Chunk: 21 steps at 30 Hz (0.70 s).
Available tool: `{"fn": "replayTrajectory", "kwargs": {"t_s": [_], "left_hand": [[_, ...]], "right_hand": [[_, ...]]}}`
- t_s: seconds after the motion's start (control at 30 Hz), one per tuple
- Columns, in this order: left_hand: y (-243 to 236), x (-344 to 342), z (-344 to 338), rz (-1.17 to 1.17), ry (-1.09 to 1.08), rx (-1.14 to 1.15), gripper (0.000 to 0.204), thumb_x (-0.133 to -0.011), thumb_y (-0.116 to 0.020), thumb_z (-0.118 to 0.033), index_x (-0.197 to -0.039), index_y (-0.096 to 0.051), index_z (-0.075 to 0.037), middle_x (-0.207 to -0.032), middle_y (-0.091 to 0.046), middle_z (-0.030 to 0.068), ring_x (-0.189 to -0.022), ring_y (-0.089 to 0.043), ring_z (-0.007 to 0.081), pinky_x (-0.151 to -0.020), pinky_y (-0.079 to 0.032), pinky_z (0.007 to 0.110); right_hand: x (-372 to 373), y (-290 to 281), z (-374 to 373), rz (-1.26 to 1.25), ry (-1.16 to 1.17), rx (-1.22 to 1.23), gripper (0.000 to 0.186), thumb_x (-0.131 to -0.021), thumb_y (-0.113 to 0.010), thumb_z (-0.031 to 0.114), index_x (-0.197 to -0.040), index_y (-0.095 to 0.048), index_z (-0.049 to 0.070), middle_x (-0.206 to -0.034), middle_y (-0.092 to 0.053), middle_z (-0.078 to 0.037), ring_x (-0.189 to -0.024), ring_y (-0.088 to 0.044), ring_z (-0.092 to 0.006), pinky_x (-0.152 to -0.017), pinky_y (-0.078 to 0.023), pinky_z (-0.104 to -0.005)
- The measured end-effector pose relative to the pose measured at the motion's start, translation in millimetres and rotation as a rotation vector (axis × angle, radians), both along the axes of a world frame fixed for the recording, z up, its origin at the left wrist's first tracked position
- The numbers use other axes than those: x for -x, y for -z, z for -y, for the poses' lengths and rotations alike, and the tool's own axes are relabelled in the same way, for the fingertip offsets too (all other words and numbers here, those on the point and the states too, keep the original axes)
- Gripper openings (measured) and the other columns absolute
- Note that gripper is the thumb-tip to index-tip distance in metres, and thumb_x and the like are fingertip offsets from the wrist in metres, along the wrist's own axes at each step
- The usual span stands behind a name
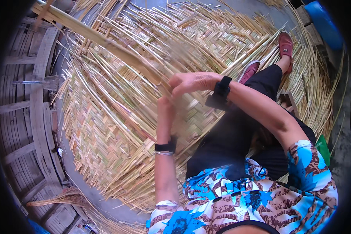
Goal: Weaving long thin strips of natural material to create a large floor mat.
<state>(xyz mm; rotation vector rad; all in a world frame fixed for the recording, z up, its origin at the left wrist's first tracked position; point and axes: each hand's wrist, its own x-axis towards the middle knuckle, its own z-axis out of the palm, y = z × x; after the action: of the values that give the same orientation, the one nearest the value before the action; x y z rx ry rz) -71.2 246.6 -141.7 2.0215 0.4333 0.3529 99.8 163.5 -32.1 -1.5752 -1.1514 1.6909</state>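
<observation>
A woven reed mat (105,144) in a herringbone pattern spreads under and around me. Above it, a long, flat reed strip (117,52) slants from the far left down to my hands. My right hand (193,83) is closed around its near end, fingers bent and pointing left. Just below, my left hand (166,106) is closed at the same end, with its fingers partly hidden. Some blur beside the left hand suggests motion there. Loose reed strips lie across the mat between my hands and its far edge.
Wooden slatted structure (39,89) runs along the left side. A twig broom (62,197) lies at the lower left. My outstretched leg with a maroon shoe (285,48) rests over reeds at the right. A blue object (323,23) stands at the far right.
</observation>
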Motion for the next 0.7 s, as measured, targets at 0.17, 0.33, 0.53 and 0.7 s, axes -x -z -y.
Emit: {"fn": "replayTrajectory", "kwargs": {"t_s": [0.17, 0.33, 0.53, 0.7], "left_hand": [[-6.1, -18.2, -13.2, -0.14, 0.193, 0.705, 0.024, -0.093, -0.061, -0.018, -0.112, -0.063, -0.003, -0.101, -0.065, 0.0042, -0.092, -0.06, 0.0132, -0.076, -0.051, 0.032], [15.0, 0.6, -24.5, -0.251, 0.191, 0.732, 0.019, -0.092, -0.061, -0.016, -0.105, -0.065, -0.002, -0.091, -0.064, 0.0044, -0.085, -0.06, 0.0177, -0.072, -0.051, 0.032], [9.9, 52.0, 37.3, -0.202, -0.106, -0.325, 0.03, -0.078, -0.053, 0.001, -0.108, -0.06, 0.003, -0.112, -0.056, 0.0201, -0.108, -0.054, 0.037, -0.088, -0.045, 0.039], [10.6, 64.7, 78.9, -0.361, -0.052, -0.711, 0.051, -0.074, -0.056, 0.0, -0.124, -0.05, 0.006, -0.129, -0.049, 0.0178, -0.124, -0.045, 0.032, -0.094, -0.04, 0.039]], "right_hand": [[-11.3, 3.9, 24.3, 0.462, 0.121, -0.479, 0.022, -0.073, -0.058, 0.015, -0.09, -0.067, 0.004, -0.082, -0.065, -0.012, -0.074, -0.06, -0.0258, -0.071, -0.045, -0.0396], [-39.4, 19.9, 32.0, 1.043, -0.314, -0.343, 0.016, -0.08, -0.057, 0.015, -0.074, -0.065, 0.002, -0.073, -0.062, -0.012, -0.088, -0.063, -0.0305, -0.101, -0.031, -0.0639], [-37.9, 54.3, 44.6, 1.096, -0.256, -0.221, 0.009, -0.077, -0.061, 0.012, -0.071, -0.065, 0.006, -0.072, -0.061, -0.014, -0.083, -0.062, -0.0339, -0.09, -0.032, -0.0667], [-12.3, 63.4, 35.3, 1.253, -0.338, -0.163, 0.012, -0.078, -0.06, 0.009, -0.081, -0.071, 0.006, -0.081, -0.07, -0.01, -0.087, -0.068, -0.0296, -0.089, -0.038, -0.0564]]}}
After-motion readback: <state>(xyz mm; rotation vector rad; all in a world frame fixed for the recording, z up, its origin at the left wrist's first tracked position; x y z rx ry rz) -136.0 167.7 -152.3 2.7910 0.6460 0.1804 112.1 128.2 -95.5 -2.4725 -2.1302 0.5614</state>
